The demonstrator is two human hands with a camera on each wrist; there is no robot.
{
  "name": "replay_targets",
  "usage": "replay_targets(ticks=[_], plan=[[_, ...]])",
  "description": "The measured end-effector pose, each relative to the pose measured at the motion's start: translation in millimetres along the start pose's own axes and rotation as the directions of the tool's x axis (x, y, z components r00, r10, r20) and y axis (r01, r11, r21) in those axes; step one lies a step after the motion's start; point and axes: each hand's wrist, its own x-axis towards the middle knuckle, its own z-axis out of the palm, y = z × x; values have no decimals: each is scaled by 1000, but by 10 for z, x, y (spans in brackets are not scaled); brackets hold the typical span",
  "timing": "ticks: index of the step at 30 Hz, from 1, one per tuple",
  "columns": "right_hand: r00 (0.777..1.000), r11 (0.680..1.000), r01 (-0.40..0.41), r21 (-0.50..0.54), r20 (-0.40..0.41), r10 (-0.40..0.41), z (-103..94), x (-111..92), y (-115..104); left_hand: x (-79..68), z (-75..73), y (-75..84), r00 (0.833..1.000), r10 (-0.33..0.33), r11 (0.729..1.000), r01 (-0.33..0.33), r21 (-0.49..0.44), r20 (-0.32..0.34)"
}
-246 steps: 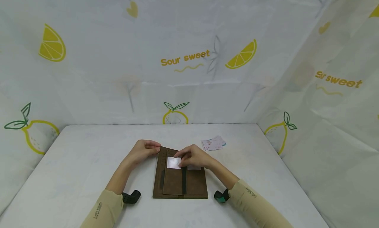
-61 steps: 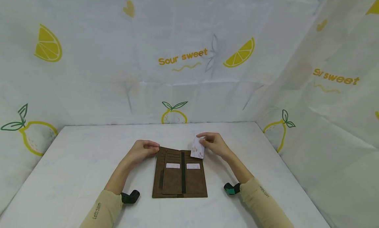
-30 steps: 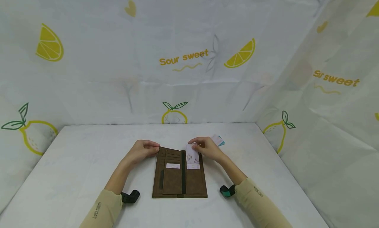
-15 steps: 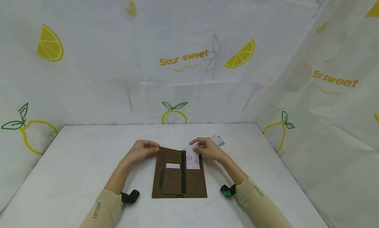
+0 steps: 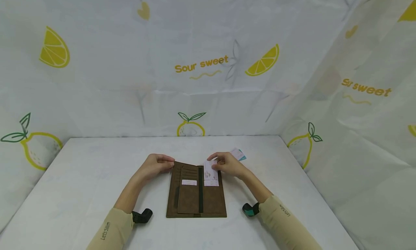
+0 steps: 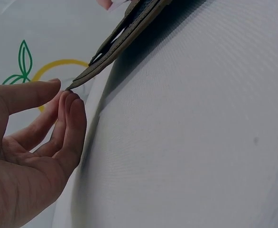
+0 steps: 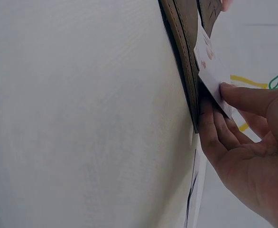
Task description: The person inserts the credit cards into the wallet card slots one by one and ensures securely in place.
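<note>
A brown bifold wallet (image 5: 214, 203) lies opened out on the white table, with a dark band down its middle. My left hand (image 5: 157, 166) pinches its upper left corner between thumb and fingertips; the left wrist view shows that corner raised off the table. Between the thumb and fingers of my right hand (image 5: 229, 164) is a white card (image 7: 212, 61) with a faint floral print. The card stands over the upper slots of the right panel, its lower edge close above a second card (image 5: 211, 183) tucked there. Another card (image 5: 189, 182) shows as a strip in the left panel.
Beyond my right hand lie a few loose cards (image 5: 238, 154), partly hidden by it; one has a teal edge. A white curtain (image 5: 130, 80) with lemon prints rises behind the table and along its right side.
Earlier my right hand was at a card in the left panel. It then brought a floral card from the loose cards down and left onto the right panel. My left hand has stayed put.
</note>
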Motion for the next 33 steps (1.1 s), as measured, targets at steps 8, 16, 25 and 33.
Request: replay_targets(ticks=[8, 16, 25, 33], plan=[[1000, 1000, -8, -17, 4, 8, -5, -4, -8, 17, -7, -4, 1000, -2, 1000, 2, 17, -5], [1000, 1000, 10, 6, 26, -11, -13, -5, 6, 17, -3, -14, 1000, -10, 1000, 10, 8, 2], [999, 999, 22, 36, 47, -24, -17, -32, 21, 11, -2, -13, 1000, -13, 1000, 13, 2, 8], [999, 999, 11, 39, 49, -12, -6, -50, 4, 0, 3, -5, 1000, -21, 1000, 21, 6, 0]])
